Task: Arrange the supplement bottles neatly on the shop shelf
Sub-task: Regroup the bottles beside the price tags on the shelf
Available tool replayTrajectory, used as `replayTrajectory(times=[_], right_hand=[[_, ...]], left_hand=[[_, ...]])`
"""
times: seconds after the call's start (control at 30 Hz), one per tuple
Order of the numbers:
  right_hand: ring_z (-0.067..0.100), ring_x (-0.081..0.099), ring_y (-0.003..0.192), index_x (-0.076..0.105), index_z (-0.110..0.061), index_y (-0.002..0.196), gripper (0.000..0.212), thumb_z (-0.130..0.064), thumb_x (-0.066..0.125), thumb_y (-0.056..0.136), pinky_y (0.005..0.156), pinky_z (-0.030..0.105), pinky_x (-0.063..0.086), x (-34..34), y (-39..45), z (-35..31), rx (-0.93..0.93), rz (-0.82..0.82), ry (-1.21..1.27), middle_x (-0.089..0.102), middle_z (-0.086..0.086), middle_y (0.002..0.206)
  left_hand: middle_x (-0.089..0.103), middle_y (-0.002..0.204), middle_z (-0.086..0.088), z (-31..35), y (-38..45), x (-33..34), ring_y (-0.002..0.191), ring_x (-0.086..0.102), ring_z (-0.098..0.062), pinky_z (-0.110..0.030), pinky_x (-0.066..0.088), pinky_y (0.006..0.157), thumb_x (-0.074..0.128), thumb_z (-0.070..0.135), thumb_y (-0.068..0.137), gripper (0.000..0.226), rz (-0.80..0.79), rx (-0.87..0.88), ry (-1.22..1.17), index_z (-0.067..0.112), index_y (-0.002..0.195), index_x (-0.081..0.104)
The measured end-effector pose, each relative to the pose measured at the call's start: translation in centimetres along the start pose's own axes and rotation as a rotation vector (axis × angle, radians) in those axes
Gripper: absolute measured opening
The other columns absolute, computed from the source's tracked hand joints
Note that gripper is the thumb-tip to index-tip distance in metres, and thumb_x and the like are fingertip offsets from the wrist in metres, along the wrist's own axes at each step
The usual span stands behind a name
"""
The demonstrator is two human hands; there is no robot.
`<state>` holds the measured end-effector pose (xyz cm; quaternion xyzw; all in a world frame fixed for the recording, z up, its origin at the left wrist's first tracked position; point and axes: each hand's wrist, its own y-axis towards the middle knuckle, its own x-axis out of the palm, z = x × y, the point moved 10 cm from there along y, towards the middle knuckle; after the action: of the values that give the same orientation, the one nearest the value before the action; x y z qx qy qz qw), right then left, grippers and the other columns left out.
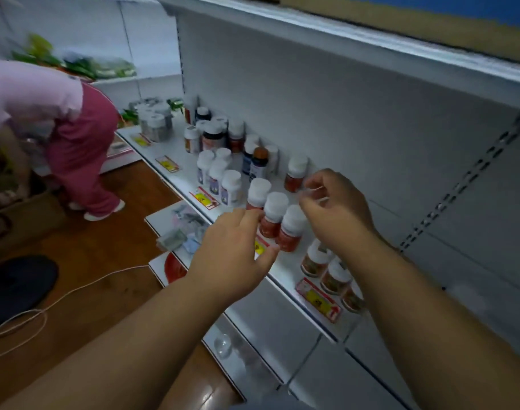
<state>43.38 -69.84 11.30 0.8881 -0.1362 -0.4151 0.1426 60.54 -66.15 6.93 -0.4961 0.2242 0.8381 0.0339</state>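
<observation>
Three white-capped bottles with red labels [275, 216] stand in a diagonal row near the front of the white shop shelf [285, 270]. My left hand [233, 250] rests at the shelf's front edge, its fingertips touching the bottles' left side without gripping one. My right hand [335, 205] hovers just right of the row, fingers loosely curled, holding nothing I can make out. A lone red-labelled bottle [295, 173] stands behind, against the back panel. More bottles [327, 267] stand under my right forearm.
Purple-labelled bottles [220, 179] and dark ones [254, 161] fill the shelf further left. Yellow price tags [319, 300] line the front edge. A person in pink [75, 137] bends over on the left. A white cable [60, 300] lies on the wooden floor.
</observation>
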Motion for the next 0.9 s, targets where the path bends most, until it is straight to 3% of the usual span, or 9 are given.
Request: replayTrajectory(times=[0.07, 0.13, 0.23, 0.33, 0.5, 0.7, 0.8, 0.9], right_hand=[[0.010, 0.059, 0.085, 0.059, -0.031, 0.097, 0.012, -0.031, 0.061, 0.085, 0.067, 0.022, 0.041, 1.2, 4.3, 0.5, -0.016, 0.003, -0.055, 0.060, -0.007, 0.099], [0.019, 0.060, 0.099, 0.060, -0.023, 0.114, 0.027, -0.029, 0.060, 0.088, 0.077, 0.023, 0.040, 3.1, 8.5, 1.7, 0.010, -0.031, -0.146, 0.060, 0.002, 0.115], [0.027, 0.053, 0.118, 0.049, -0.019, 0.137, 0.046, -0.030, 0.056, 0.092, 0.091, 0.030, 0.040, 6.8, 13.6, 4.1, 0.084, -0.155, -0.302, 0.047, 0.009, 0.138], [0.032, 0.046, 0.126, 0.044, -0.011, 0.140, 0.049, -0.025, 0.053, 0.094, 0.101, 0.036, 0.038, 10.4, 16.5, 6.4, 0.118, -0.289, -0.462, 0.041, 0.014, 0.144], [0.035, 0.055, 0.104, 0.059, -0.006, 0.117, 0.034, -0.020, 0.059, 0.085, 0.088, 0.038, 0.046, 12.0, 18.9, 7.3, 0.133, -0.251, -0.707, 0.059, 0.018, 0.115], [0.027, 0.055, 0.096, 0.052, -0.017, 0.116, 0.041, -0.027, 0.070, 0.079, 0.078, 0.034, 0.046, 11.2, 18.0, 8.3, 0.351, -0.216, -0.537, 0.058, 0.009, 0.111], [0.020, 0.054, 0.091, 0.054, -0.023, 0.114, 0.040, -0.023, 0.071, 0.077, 0.067, 0.028, 0.037, 10.6, 16.0, 8.0, 0.408, -0.209, -0.387, 0.055, 0.004, 0.108], [0.001, 0.049, 0.077, 0.060, -0.025, 0.108, 0.037, -0.018, 0.074, 0.074, 0.059, 0.020, 0.035, 11.2, 14.1, 7.0, 0.414, -0.256, -0.319, 0.056, -0.005, 0.102]], left_hand=[[0.056, 0.123, 0.002, -1.5, 2.3, -0.5, 0.115, 0.048, -0.021, -0.036, 0.041, 0.095, 0.056, 0.055, 0.086, 0.054, -0.001, 0.019, 0.008, 0.026, 0.130, 0.047], [0.054, 0.127, 0.002, -2.9, 4.3, -0.7, 0.118, 0.047, -0.019, -0.034, 0.037, 0.097, 0.054, 0.057, 0.087, 0.058, -0.007, 0.023, 0.012, 0.025, 0.134, 0.046], [0.055, 0.125, -0.001, -4.6, 7.2, 0.1, 0.116, 0.048, -0.021, -0.034, 0.038, 0.095, 0.054, 0.056, 0.087, 0.058, -0.037, 0.065, 0.004, 0.023, 0.135, 0.046], [0.056, 0.121, -0.006, -5.6, 10.3, 1.5, 0.111, 0.051, -0.026, -0.040, 0.044, 0.091, 0.056, 0.050, 0.086, 0.057, -0.106, 0.197, 0.011, 0.019, 0.133, 0.050], [0.060, 0.118, -0.006, -6.9, 14.7, 3.8, 0.102, 0.056, -0.030, -0.039, 0.047, 0.085, 0.062, 0.034, 0.083, 0.041, -0.233, 0.512, 0.010, 0.014, 0.118, 0.064], [0.065, 0.106, -0.015, -7.0, 16.1, 4.6, 0.087, 0.061, -0.036, -0.043, 0.052, 0.071, 0.070, 0.017, 0.078, 0.032, -0.261, 0.861, -0.088, 0.003, 0.106, 0.069], [0.065, 0.098, -0.017, -7.0, 16.8, 4.6, 0.079, 0.061, -0.035, -0.041, 0.052, 0.065, 0.069, 0.018, 0.077, 0.029, -0.258, 0.937, -0.120, 0.001, 0.100, 0.069], [0.066, 0.090, -0.017, -6.8, 16.9, 4.6, 0.067, 0.061, -0.033, -0.035, 0.051, 0.058, 0.067, 0.020, 0.078, 0.026, -0.249, 0.960, -0.156, 0.000, 0.094, 0.071]])
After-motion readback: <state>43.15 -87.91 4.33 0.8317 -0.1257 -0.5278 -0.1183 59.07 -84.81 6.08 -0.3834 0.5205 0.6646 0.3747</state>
